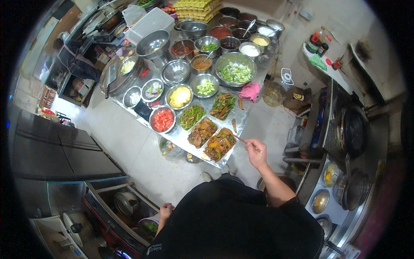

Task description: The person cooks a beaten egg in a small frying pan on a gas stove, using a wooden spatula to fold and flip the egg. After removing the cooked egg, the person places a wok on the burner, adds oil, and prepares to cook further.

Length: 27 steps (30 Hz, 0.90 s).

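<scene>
My right hand (257, 153) is closed around a thin brown stick-like utensil (241, 139). Its far tip reaches the edge of a rectangular takeaway container (220, 145) filled with browned meat and yellow pieces. I cannot tell whether it is one stick or a pair of chopsticks. Beside it on the left sits a similar filled container (202, 133). Behind these stand two containers of green vegetable dishes, one on the left (191, 116) and one on the right (223, 106). Low at my left side, my left hand (166, 210) has its fingers curled, with no object showing in it.
A metal table (177, 135) carries bowls of tomato (162, 119), yellow slices (179, 96) and chopped greens (235, 69). A pink cloth (249, 91) lies at its right edge. Woks (352, 131) line the right side. Another person (75, 60) stands far left.
</scene>
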Tool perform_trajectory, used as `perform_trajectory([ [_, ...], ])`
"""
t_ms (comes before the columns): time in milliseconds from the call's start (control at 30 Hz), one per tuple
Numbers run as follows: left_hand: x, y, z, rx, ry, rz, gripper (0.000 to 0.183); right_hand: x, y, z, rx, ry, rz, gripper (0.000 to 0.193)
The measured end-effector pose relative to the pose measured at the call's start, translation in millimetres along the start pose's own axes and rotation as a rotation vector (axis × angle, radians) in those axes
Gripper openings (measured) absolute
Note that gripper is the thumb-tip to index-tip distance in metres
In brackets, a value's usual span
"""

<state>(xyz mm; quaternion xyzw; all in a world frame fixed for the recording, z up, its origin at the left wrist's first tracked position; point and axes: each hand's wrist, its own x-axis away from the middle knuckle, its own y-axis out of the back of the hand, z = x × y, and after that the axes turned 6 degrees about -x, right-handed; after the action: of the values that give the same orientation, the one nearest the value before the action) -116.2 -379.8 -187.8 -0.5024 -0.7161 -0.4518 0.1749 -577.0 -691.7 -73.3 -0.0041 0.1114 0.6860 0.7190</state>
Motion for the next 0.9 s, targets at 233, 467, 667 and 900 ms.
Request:
perform_trajectory([
  [233,-2,2,-1,0.028,0.057,-0.023,0.027,11,-4,-12,-0.107,-0.112,0.001,0.015],
  [467,-4,2,1,0.031,0.007,-0.031,0.027,-1,13,12,-0.141,-0.080,-0.112,0.013],
  [667,8,4,-13,-0.066,0.026,-0.054,0.026,-41,48,11,0.266,0.207,0.027,0.010],
  [900,27,9,-42,0.002,0.067,-0.048,0.024,-86,82,-34,0.626,0.485,0.405,0.027],
])
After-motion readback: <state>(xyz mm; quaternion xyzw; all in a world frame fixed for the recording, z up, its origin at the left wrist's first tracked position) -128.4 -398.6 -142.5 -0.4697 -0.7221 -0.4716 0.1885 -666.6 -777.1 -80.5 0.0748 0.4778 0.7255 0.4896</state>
